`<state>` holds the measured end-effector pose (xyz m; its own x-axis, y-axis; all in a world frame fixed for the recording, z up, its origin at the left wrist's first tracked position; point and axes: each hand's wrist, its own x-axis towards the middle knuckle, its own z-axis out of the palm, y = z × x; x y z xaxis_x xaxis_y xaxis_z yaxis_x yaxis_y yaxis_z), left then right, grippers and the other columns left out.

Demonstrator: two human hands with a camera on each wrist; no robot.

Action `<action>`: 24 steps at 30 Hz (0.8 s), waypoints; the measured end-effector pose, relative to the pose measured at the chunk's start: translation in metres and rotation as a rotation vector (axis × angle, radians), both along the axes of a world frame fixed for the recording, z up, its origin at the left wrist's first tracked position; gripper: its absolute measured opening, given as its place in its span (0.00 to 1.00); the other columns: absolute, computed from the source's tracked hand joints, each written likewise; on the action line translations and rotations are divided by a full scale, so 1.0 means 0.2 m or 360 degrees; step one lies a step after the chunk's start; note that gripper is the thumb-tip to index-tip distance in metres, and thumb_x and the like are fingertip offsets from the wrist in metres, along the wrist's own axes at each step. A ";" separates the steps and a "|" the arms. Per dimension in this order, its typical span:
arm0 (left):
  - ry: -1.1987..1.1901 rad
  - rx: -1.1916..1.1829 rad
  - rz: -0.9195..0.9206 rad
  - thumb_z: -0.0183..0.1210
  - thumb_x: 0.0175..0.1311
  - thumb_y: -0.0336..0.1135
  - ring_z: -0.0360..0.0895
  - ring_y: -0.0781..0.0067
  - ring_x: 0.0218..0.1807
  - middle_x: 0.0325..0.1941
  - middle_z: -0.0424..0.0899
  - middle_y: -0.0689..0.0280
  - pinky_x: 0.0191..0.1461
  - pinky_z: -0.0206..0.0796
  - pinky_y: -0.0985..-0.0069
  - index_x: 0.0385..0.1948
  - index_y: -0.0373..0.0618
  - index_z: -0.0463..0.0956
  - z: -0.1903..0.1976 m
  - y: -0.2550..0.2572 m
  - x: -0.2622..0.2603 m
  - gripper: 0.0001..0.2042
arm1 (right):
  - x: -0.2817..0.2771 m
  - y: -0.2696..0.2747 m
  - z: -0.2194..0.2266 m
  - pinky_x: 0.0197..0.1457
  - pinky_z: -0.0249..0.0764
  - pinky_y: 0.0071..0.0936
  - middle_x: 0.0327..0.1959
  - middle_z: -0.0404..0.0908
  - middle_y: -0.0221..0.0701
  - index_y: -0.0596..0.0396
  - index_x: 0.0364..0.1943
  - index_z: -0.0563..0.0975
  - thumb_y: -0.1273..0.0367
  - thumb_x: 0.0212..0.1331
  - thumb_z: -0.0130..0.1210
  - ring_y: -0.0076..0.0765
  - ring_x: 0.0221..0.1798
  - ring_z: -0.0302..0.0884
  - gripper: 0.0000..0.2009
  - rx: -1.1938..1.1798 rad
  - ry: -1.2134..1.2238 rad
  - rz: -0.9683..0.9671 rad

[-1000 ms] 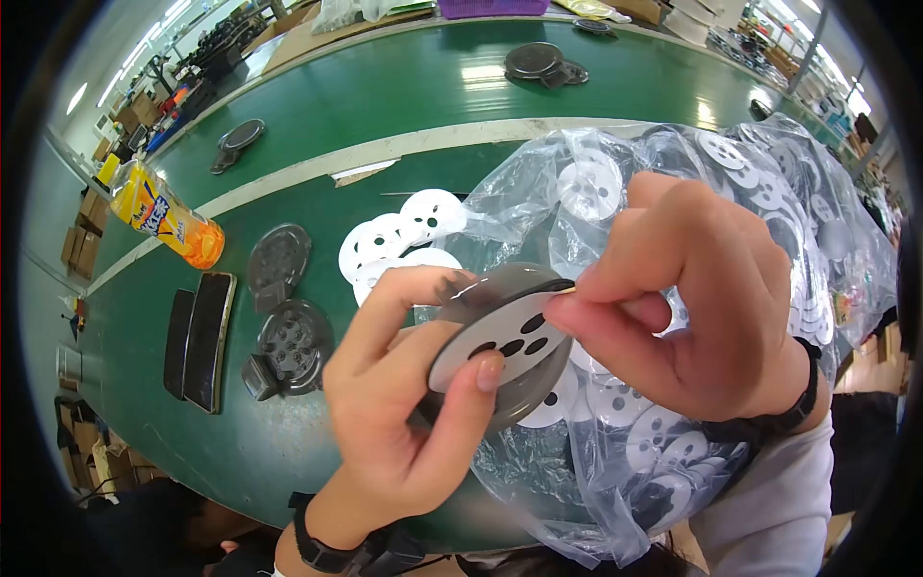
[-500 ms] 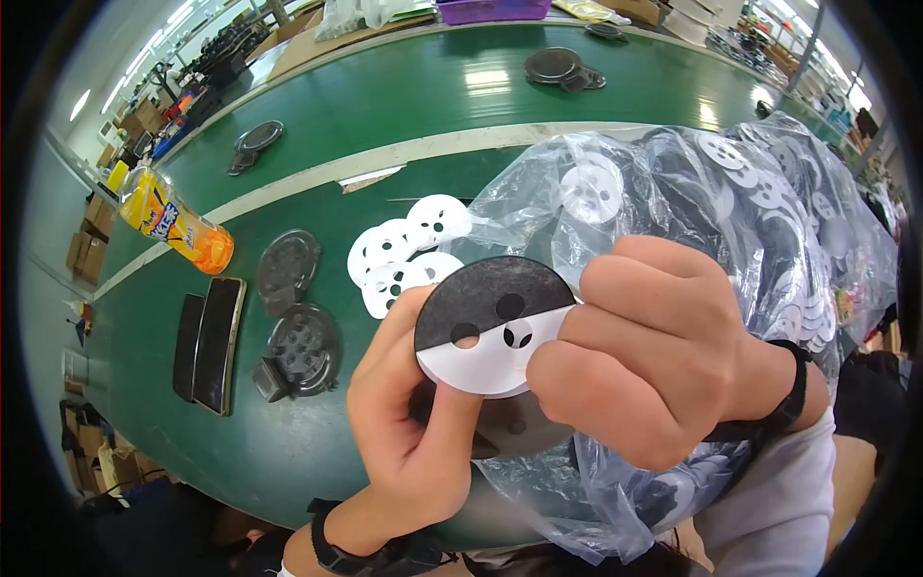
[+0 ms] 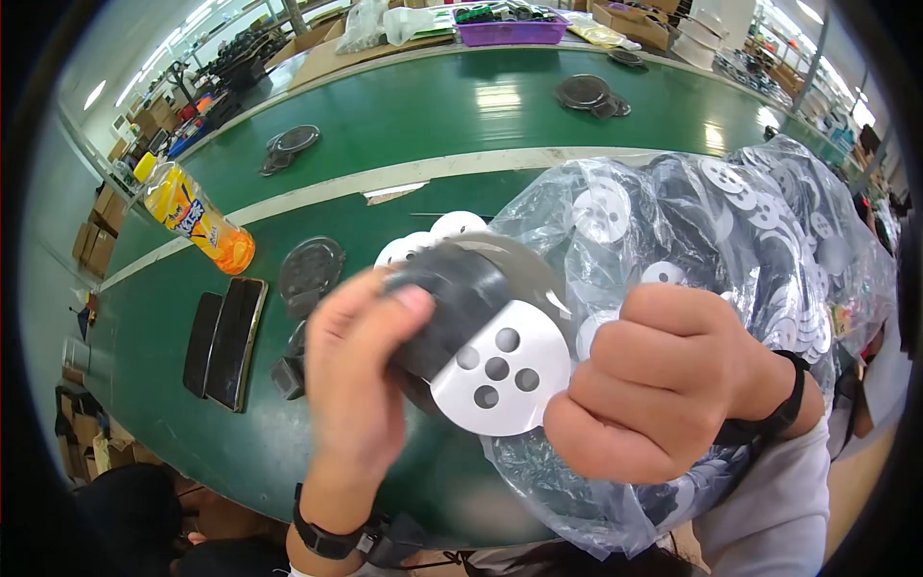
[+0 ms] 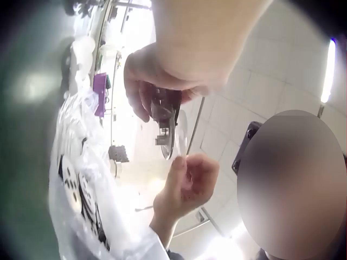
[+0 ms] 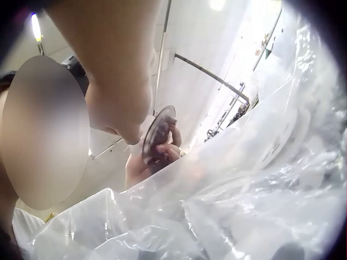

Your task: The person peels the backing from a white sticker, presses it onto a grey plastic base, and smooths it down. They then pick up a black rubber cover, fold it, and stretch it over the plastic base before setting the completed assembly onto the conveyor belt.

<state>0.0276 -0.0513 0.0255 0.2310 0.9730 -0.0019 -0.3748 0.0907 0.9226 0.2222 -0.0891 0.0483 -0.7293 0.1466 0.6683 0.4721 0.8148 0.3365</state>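
Note:
My left hand grips a smoky translucent round plastic part, thumb pressing on a black round pad at its face. A white perforated liner sheet hangs partly off the pad toward the right. My right hand, fingers curled, pinches the right edge of that sheet. In the left wrist view the plastic part shows edge-on under the left hand, and the right hand is below it. Several white perforated discs lie just behind the left hand, partly hidden.
A large clear bag of white discs fills the right side. At left are an orange drink bottle, two phones and more smoky round parts. Similar parts lie on the green belt behind; a purple bin stands beyond.
The right hand first picked at the pad's edge, then drew the white sheet across it. Now the sheet swings down and right, and the black pad is largely bared. The left hand has tilted the part.

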 end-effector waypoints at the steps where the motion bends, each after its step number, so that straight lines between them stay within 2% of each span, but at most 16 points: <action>1: -0.0020 0.0046 0.0109 0.52 0.54 0.28 0.73 0.79 0.33 0.31 0.77 0.66 0.40 0.66 0.80 0.30 0.37 0.74 0.01 0.04 -0.04 0.05 | 0.00 -0.01 0.02 0.16 0.45 0.19 0.13 0.58 0.19 0.52 0.20 0.70 0.72 0.29 0.53 0.22 0.15 0.53 0.08 -0.0066 -0.0043 0.0005; 2: -0.0143 0.0013 0.0310 0.52 0.55 0.30 0.73 0.79 0.34 0.32 0.76 0.66 0.40 0.66 0.79 0.30 0.38 0.74 0.01 0.07 -0.08 0.06 | 0.00 -0.01 0.04 0.16 0.45 0.19 0.13 0.58 0.19 0.52 0.20 0.70 0.72 0.29 0.53 0.22 0.15 0.53 0.08 -0.0056 -0.0053 0.0008; 3: -0.0270 -0.0021 0.0511 0.51 0.56 0.31 0.74 0.79 0.35 0.33 0.76 0.66 0.40 0.66 0.79 0.30 0.40 0.73 0.01 0.12 -0.12 0.06 | 0.01 -0.01 0.06 0.16 0.47 0.20 0.13 0.59 0.19 0.52 0.20 0.70 0.73 0.32 0.52 0.22 0.15 0.54 0.06 -0.0271 -0.0008 0.0063; 4: -0.0333 0.0139 0.0679 0.51 0.57 0.32 0.73 0.78 0.36 0.34 0.76 0.66 0.40 0.67 0.77 0.32 0.40 0.73 0.01 0.17 -0.15 0.06 | 0.02 0.01 0.09 0.16 0.48 0.20 0.12 0.60 0.19 0.52 0.20 0.70 0.75 0.35 0.51 0.23 0.15 0.55 0.04 -0.0487 0.0038 0.0118; 6: -0.0201 0.0338 0.0946 0.51 0.57 0.32 0.74 0.77 0.37 0.34 0.76 0.66 0.39 0.67 0.75 0.32 0.39 0.73 0.01 0.20 -0.20 0.07 | 0.04 0.15 0.06 0.17 0.53 0.22 0.11 0.61 0.22 0.55 0.22 0.69 0.75 0.46 0.49 0.22 0.15 0.57 0.02 -0.0446 0.0361 -0.0147; 7: -0.0191 0.0349 0.1027 0.51 0.58 0.32 0.74 0.78 0.36 0.34 0.76 0.66 0.39 0.67 0.76 0.33 0.39 0.73 0.04 0.19 -0.18 0.07 | 0.06 0.23 0.09 0.20 0.59 0.25 0.14 0.66 0.27 0.57 0.25 0.70 0.73 0.48 0.49 0.27 0.17 0.63 0.03 -0.0851 0.0476 -0.0365; 8: -0.0203 0.0353 0.1027 0.51 0.58 0.32 0.74 0.78 0.36 0.34 0.76 0.66 0.39 0.67 0.76 0.33 0.39 0.73 0.04 0.18 -0.17 0.07 | 0.08 0.32 0.13 0.23 0.65 0.27 0.17 0.71 0.33 0.59 0.28 0.70 0.72 0.50 0.49 0.33 0.19 0.68 0.05 -0.1254 0.0588 -0.0592; 12: -0.0152 0.0421 0.0886 0.51 0.58 0.31 0.74 0.81 0.31 0.31 0.77 0.67 0.36 0.65 0.83 0.30 0.38 0.74 0.03 0.15 -0.13 0.06 | 0.23 0.83 -0.04 0.27 0.68 0.27 0.21 0.75 0.40 0.60 0.28 0.71 0.68 0.47 0.52 0.35 0.21 0.73 0.08 -0.1412 0.0838 -0.0867; 14: -0.0164 0.0436 0.0841 0.51 0.58 0.30 0.74 0.82 0.30 0.28 0.78 0.68 0.35 0.64 0.84 0.29 0.37 0.75 0.01 0.16 -0.13 0.07 | 0.28 1.06 -0.19 0.30 0.70 0.29 0.22 0.76 0.40 0.60 0.27 0.73 0.66 0.46 0.53 0.34 0.25 0.74 0.10 -0.1073 0.0835 -0.0957; 15: -0.0185 0.0423 0.0871 0.51 0.58 0.30 0.74 0.82 0.30 0.29 0.78 0.68 0.35 0.64 0.84 0.30 0.37 0.75 0.00 0.16 -0.13 0.07 | 0.29 1.12 -0.25 0.33 0.71 0.30 0.22 0.76 0.39 0.61 0.27 0.75 0.65 0.46 0.52 0.33 0.27 0.74 0.11 -0.1126 0.0780 -0.0926; 17: -0.0218 0.0353 0.0908 0.51 0.58 0.31 0.74 0.82 0.30 0.29 0.79 0.68 0.36 0.64 0.83 0.31 0.36 0.75 -0.01 0.18 -0.14 0.07 | 0.18 1.07 -0.23 0.31 0.66 0.24 0.23 0.74 0.31 0.58 0.29 0.74 0.67 0.48 0.51 0.24 0.28 0.69 0.09 -0.1674 0.0798 -0.0748; 19: -0.0191 0.0361 0.0930 0.51 0.58 0.30 0.73 0.83 0.31 0.30 0.78 0.68 0.36 0.64 0.83 0.31 0.37 0.75 -0.01 0.19 -0.15 0.07 | 0.06 0.97 -0.22 0.32 0.65 0.22 0.24 0.73 0.28 0.58 0.30 0.74 0.67 0.48 0.51 0.22 0.28 0.68 0.09 -0.2132 0.0746 -0.0499; 21: -0.0158 0.0355 0.0950 0.51 0.58 0.30 0.73 0.83 0.31 0.30 0.78 0.68 0.37 0.64 0.83 0.31 0.37 0.75 -0.01 0.19 -0.15 0.07 | -0.05 0.83 -0.17 0.29 0.67 0.25 0.23 0.74 0.29 0.62 0.30 0.75 0.68 0.45 0.52 0.25 0.25 0.70 0.11 -0.2308 0.0498 -0.0427; 22: -0.0155 0.0370 0.0939 0.51 0.58 0.30 0.72 0.84 0.32 0.30 0.78 0.68 0.38 0.63 0.84 0.31 0.37 0.75 -0.01 0.19 -0.15 0.07 | -0.09 0.76 -0.13 0.30 0.67 0.25 0.24 0.73 0.30 0.62 0.32 0.75 0.68 0.44 0.52 0.25 0.27 0.69 0.12 -0.2388 0.0332 -0.0517; 23: -0.0154 0.0386 0.0921 0.52 0.58 0.31 0.72 0.84 0.32 0.30 0.78 0.68 0.39 0.63 0.84 0.31 0.37 0.75 -0.02 0.19 -0.14 0.07 | -0.09 0.74 -0.13 0.30 0.67 0.25 0.24 0.73 0.30 0.62 0.32 0.75 0.68 0.44 0.52 0.25 0.27 0.69 0.12 -0.2393 0.0330 -0.0518; 24: -0.0153 0.0382 0.0921 0.52 0.58 0.31 0.72 0.84 0.32 0.30 0.78 0.68 0.39 0.63 0.84 0.31 0.37 0.75 -0.02 0.19 -0.14 0.07 | -0.09 0.73 -0.13 0.32 0.65 0.23 0.25 0.71 0.28 0.61 0.37 0.72 0.68 0.45 0.51 0.23 0.29 0.67 0.15 -0.2185 0.0199 -0.0472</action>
<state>-0.0003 -0.0131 0.0224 -0.3443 0.9112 0.2263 -0.3838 -0.3566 0.8518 0.2039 0.0568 0.0227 -0.5042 0.8605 -0.0729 0.6486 0.3216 -0.6898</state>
